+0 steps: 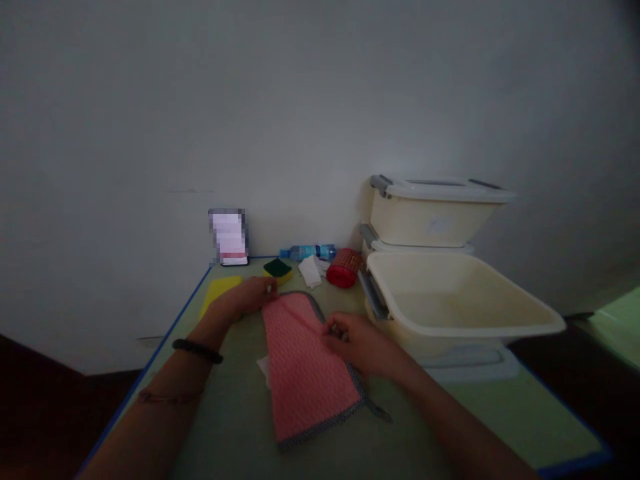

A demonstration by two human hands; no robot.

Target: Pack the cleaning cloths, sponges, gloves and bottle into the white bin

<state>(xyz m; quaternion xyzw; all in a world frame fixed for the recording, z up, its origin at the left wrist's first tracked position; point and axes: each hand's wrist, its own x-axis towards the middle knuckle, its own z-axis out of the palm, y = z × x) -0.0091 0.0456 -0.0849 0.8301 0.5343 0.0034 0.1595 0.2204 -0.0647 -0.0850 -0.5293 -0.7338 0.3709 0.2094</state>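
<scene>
A pink cleaning cloth (313,373) with grey edging lies folded lengthwise on the table, its grey hanging loop pointing toward the lower right. At the cloth's far left corner, my left hand (253,295) has its fingers closed in a pinch on the edge. My right hand (361,341) pinches the right edge about midway along; the fingertips partly hide the grip. From under the cloth's left side peeks the corner of something white (264,369). Just beyond my left hand sits a yellow sponge with a dark green scouring top (278,269).
Behind lie a water bottle (313,252), white crumpled tissue (311,271) and a red woven basket (344,268) on its side. An open cream bin (465,332) stands right, before stacked lidded boxes (425,217). A yellow cloth (219,292) and propped phone (230,237) are left.
</scene>
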